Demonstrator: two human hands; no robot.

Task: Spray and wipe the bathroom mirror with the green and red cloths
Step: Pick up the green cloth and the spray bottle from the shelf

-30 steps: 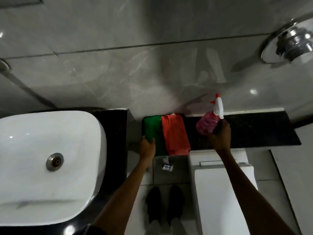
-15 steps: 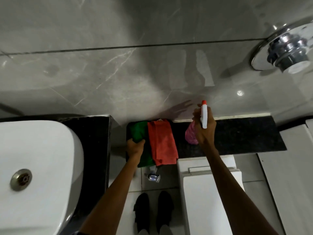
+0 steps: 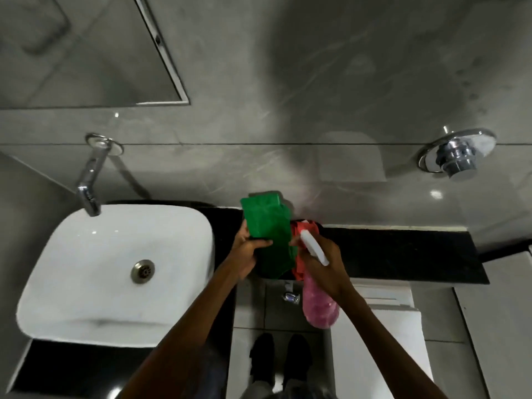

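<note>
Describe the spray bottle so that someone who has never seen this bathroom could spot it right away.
Start at the white sink and look right, past the black ledge, to the two hands in front of the wall. The right hand grips the spray bottle by its neck. Its translucent pink body and white trigger head set it apart from the green cloth in the left hand and the red cloth beneath.

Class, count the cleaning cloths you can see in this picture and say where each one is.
2. The green cloth is held up in the left hand. The red cloth lies behind it on the black ledge, mostly hidden. Others could be covered.
</note>
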